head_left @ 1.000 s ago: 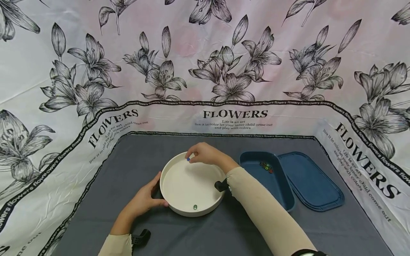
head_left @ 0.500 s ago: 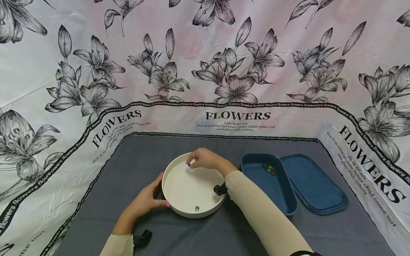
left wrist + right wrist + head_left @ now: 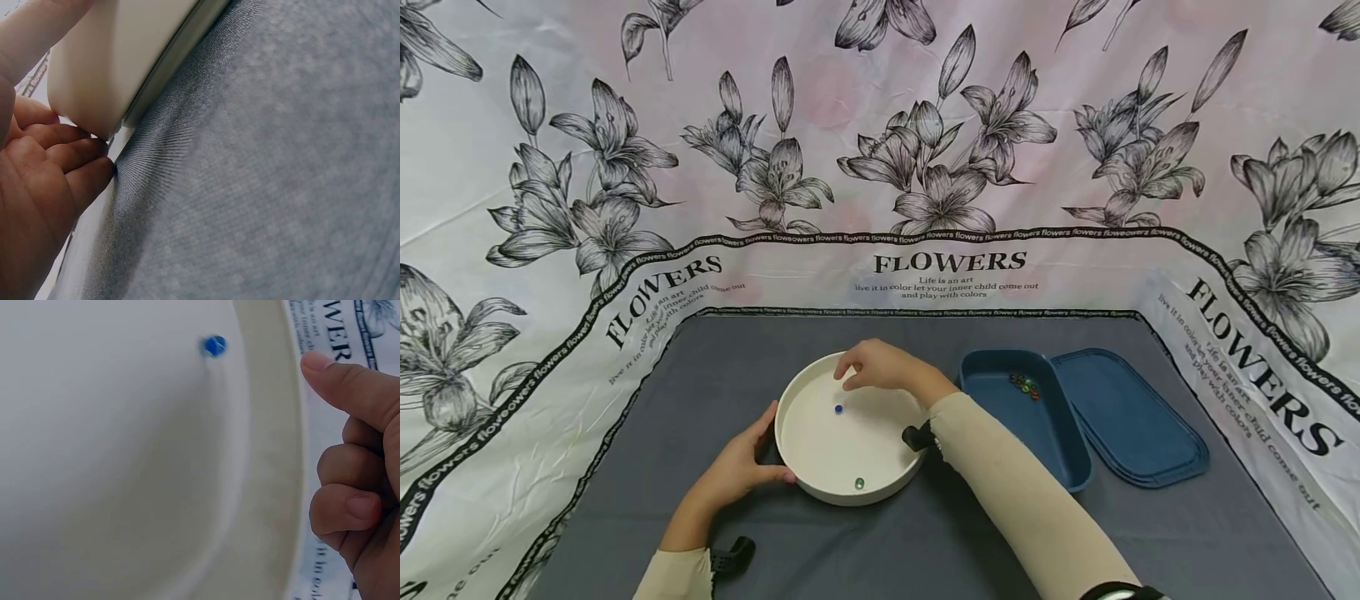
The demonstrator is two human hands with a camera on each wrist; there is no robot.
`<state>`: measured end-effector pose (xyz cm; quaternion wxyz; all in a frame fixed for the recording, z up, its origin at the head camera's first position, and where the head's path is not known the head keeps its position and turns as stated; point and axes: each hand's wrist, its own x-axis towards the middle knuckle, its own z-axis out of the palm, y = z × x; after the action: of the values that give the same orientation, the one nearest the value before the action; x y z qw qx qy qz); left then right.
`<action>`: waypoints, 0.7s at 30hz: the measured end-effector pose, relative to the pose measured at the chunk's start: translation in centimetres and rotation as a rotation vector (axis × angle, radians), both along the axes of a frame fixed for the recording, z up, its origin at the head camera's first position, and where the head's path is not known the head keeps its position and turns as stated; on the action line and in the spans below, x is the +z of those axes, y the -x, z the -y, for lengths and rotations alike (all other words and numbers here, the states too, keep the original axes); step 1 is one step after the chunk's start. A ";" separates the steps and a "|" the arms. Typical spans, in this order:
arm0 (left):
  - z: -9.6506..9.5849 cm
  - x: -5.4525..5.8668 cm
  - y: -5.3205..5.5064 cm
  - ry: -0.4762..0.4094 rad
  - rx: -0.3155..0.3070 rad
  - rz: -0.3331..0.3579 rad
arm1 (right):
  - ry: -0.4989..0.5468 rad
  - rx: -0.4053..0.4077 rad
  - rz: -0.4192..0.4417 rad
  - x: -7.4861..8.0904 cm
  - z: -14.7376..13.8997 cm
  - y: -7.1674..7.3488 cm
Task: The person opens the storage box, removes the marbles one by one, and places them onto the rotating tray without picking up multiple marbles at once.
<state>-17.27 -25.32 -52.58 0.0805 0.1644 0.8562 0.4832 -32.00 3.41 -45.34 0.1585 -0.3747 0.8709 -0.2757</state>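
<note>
A round cream tray with a low wall holds a blue marble and, near its front, a green marble. My left hand holds the tray from the left, thumb toward the front of the wall. In the left wrist view, fingertips of that hand meet the foot of the wall. My right hand is over the tray's far side, thumb and forefinger apart with nothing between them. The right wrist view shows the blue marble well away from the right thumb, the other fingers bent.
A deep blue box stands right of the tray, with several small coloured marbles at its far end. Its blue lid lies against the right side. Grey cloth covers the table, and a flower-printed sheet rises behind.
My right hand has let go of the blue marble, which now lies on the tray floor, nearer to me. The left hand stays at the tray. The view has shifted slightly.
</note>
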 end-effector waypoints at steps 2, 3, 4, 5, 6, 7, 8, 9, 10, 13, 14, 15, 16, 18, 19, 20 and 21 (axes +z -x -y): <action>-0.1 0.0 -0.1 -0.009 -0.007 0.000 | -0.008 -0.016 -0.002 0.8 -0.8 -0.3; -0.1 0.0 0.0 -0.012 -0.005 0.002 | -0.009 -0.022 -0.003 1.2 -1.2 -0.4; -0.1 0.0 0.0 -0.011 -0.005 0.003 | -0.010 -0.028 -0.008 1.5 -1.7 -0.5; -0.1 0.0 0.0 -0.006 -0.005 0.000 | -0.011 -0.034 -0.013 1.8 -2.2 -0.6; -0.1 0.0 0.0 -0.002 -0.004 -0.003 | -0.013 -0.044 -0.017 2.1 -2.7 -0.6; 0.0 0.0 0.0 0.001 0.000 -0.003 | -0.015 -0.055 -0.021 2.4 -3.2 -0.7; 0.0 -0.1 0.1 0.005 0.006 -0.004 | -0.019 -0.070 -0.028 2.6 -3.8 -0.7; 0.0 -0.1 0.1 0.008 0.007 -0.007 | -0.019 -0.083 -0.032 2.7 -4.4 -0.7; 0.0 -0.1 0.1 0.012 0.007 -0.010 | -0.021 -0.097 -0.037 2.9 -4.9 -0.8; -0.1 -0.1 0.2 0.006 0.001 -0.011 | -0.033 -0.144 -0.053 3.3 -6.7 -1.1; -0.1 -0.1 0.2 0.003 -0.001 -0.011 | -0.036 -0.159 -0.060 3.4 -7.2 -1.1; -0.1 -0.1 0.2 0.002 -0.006 -0.012 | -0.039 -0.169 -0.070 3.5 -7.7 -1.2; -0.1 -0.1 0.2 0.002 -0.007 -0.013 | -0.043 -0.180 -0.083 3.6 -8.2 -1.2; -0.1 0.0 0.2 -0.004 -0.006 -0.008 | -0.040 -0.209 -0.101 3.7 -9.2 -1.3; -0.1 -0.1 0.1 -0.003 -0.003 -0.009 | -0.036 -0.223 -0.104 3.8 -9.6 -1.4; -0.1 -0.1 0.1 -0.003 -0.001 -0.007 | -0.033 -0.235 -0.109 3.8 -10.0 -1.4; 0.0 0.0 0.1 -0.002 -0.001 -0.009 | -0.028 -0.245 -0.109 3.9 -10.3 -1.5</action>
<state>-17.34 -25.29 -52.62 0.0768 0.1668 0.8560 0.4832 -30.51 13.75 -41.41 0.0815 -0.2776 0.9212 -0.2602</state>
